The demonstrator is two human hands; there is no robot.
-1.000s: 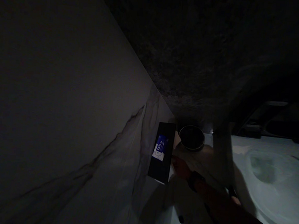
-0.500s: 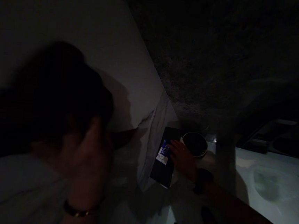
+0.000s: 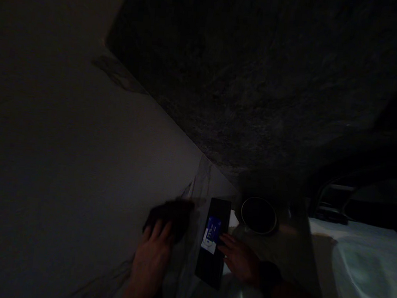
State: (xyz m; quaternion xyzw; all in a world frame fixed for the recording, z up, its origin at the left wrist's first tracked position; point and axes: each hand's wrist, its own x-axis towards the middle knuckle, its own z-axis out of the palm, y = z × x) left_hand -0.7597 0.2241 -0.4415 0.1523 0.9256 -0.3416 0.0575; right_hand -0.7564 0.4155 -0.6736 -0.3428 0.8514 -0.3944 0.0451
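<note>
Two hands are showing in the head view, in very dim light. The left hand (image 3: 150,260) is pressing a dark cloth (image 3: 172,214) against the pale wall (image 3: 77,180) on the left, its fingers (image 3: 158,231) lying stretched out and open over the near edge of the cloth. The right hand (image 3: 239,261), with a dark band at the wrist, is resting just right of a black box (image 3: 214,243) that is standing against the wall; its fingers (image 3: 225,239) are spread open and touching the right side of the box, not gripping it. The box is carrying a small blue and white label (image 3: 211,233) on its face and is sitting on the light desk (image 3: 280,249), between the two hands. Just to the far right of the box, a dark round bowl (image 3: 258,214) is sitting on the desk. Farther right, a pale basin (image 3: 365,270) is showing. A dark speckled surface (image 3: 260,80) is filling the far part of the view.
</note>
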